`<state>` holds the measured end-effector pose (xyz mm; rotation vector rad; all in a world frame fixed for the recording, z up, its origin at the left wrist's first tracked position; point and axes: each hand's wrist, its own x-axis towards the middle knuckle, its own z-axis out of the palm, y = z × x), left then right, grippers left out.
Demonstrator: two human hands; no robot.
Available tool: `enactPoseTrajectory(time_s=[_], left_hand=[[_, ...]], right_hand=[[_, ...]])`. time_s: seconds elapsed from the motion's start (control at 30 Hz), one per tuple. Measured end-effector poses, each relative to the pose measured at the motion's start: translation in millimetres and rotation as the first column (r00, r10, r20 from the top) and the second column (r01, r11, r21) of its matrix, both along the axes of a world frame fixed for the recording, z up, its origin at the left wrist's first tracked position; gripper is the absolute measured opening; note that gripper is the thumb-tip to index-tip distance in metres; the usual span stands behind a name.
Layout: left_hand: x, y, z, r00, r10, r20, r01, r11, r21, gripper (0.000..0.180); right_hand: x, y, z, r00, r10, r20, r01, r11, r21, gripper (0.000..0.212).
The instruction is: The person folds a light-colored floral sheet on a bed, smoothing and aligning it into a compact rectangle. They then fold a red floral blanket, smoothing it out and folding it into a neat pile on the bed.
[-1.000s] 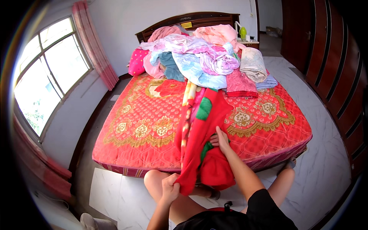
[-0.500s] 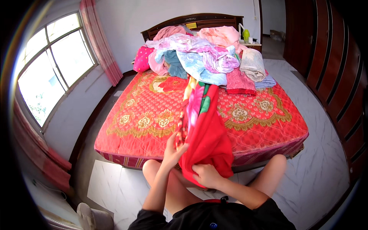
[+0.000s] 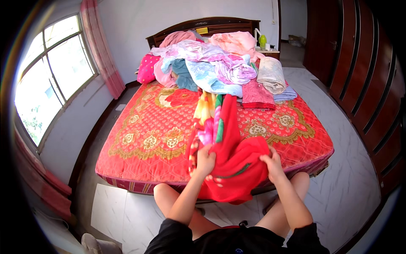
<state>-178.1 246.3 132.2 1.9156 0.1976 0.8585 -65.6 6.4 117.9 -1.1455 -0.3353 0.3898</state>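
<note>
A red fleecy blanket (image 3: 237, 169) with a yellow, pink and green flower pattern hangs over the near edge of the bed. Its far end runs up the mattress to the heap of bedding. My left hand (image 3: 206, 160) is closed on the blanket's left side, by the patterned part. Out to the right, my right hand (image 3: 272, 165) pinches the blanket's right edge, so the red cloth spreads between both hands. Below them the lower folds droop between my knees.
The bed (image 3: 139, 165) has a red patterned cover. Piled bedding (image 3: 203, 67), a rolled light quilt (image 3: 271, 75) and a pink dotted pillow (image 3: 146, 68) lie toward the headboard (image 3: 220, 24). A window (image 3: 55, 72) is at left, dark wardrobe doors (image 3: 363, 93) at right.
My right hand has moved up and to the right, drawing the blanket's edge outward and spreading the cloth. My left hand has shifted slightly right, still on the blanket. The view has turned a little.
</note>
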Motion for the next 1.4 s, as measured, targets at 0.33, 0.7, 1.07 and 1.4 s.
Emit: enactPoseTrajectory(time_s=[0.33, 0.7, 1.07, 1.4], left_hand=[[-164.8, -32.2, 64.4, 0.999, -0.021, -0.025, 0.025, 0.989, 0.147, 0.034], [-153.4, 48.8, -14.7, 0.979, 0.079, -0.189, -0.185, 0.735, -0.652, 0.063], [-213.1, 52.7, 25.0, 0.934, 0.122, -0.337, -0.072, 0.985, 0.157, 0.031], [-240.3, 138.9, 129.8, 0.871, 0.342, 0.353, -0.491, 0.575, 0.654, 0.033]], right_hand=[[95.4, 231.0, 13.0, 0.993, -0.008, 0.117, 0.047, 0.942, -0.333, 0.086], [-173.9, 146.9, 18.7, 0.068, 0.739, 0.67, -0.516, 0.601, -0.611, 0.033], [-19.2, 210.7, 43.3, 0.147, 0.57, 0.809, 0.216, 0.779, -0.588, 0.057], [-17.2, 250.1, -10.1, 0.089, 0.91, 0.405, 0.116, 0.394, -0.912, 0.04]])
